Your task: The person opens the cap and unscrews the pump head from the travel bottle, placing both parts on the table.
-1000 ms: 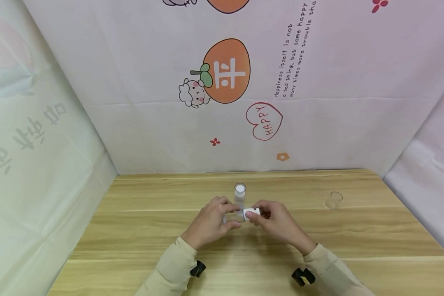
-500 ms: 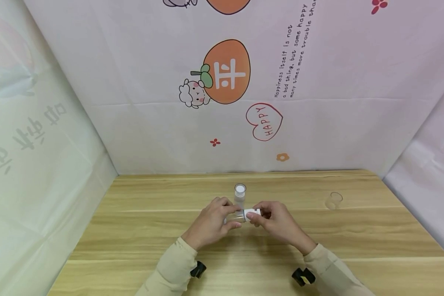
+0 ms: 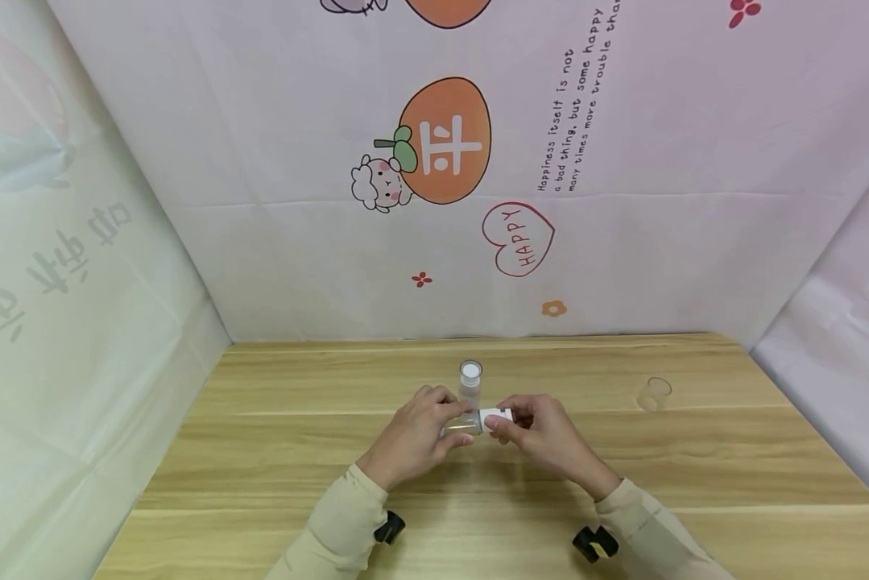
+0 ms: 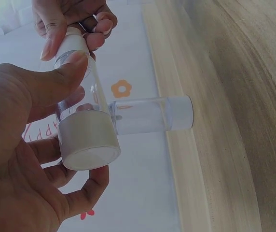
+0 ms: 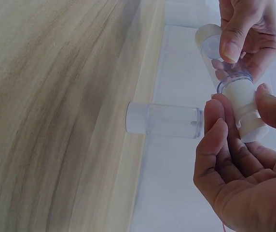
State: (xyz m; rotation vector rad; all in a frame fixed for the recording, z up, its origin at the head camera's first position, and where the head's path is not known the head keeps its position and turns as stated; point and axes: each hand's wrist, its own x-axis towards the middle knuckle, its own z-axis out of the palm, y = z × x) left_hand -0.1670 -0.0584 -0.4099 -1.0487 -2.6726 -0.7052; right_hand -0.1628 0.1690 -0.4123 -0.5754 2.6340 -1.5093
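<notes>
My left hand [image 3: 414, 435] grips a small clear bottle [image 3: 465, 425], which lies tilted on its side in the air above the table. Its white base [image 4: 89, 140] points toward the left wrist camera. At the bottle's other end, my right hand [image 3: 546, 439] pinches the white pump top [image 5: 241, 99] between thumb and fingers. The pump top sits against the bottle's clear neck; whether it is fully seated I cannot tell. Just behind the hands, a second clear bottle [image 5: 172, 120] with a white base stands upright on the table.
A clear, see-through cap or cup [image 3: 654, 395] stands on the right side of the wooden table [image 3: 296, 403]. A printed white cloth [image 3: 333, 266] rises along the table's back edge, with further cloth at both sides.
The held bottle and its white pump top have shifted very slightly to the right. Both hands keep their hold almost in place; the standing bottle and clear cap have not moved.
</notes>
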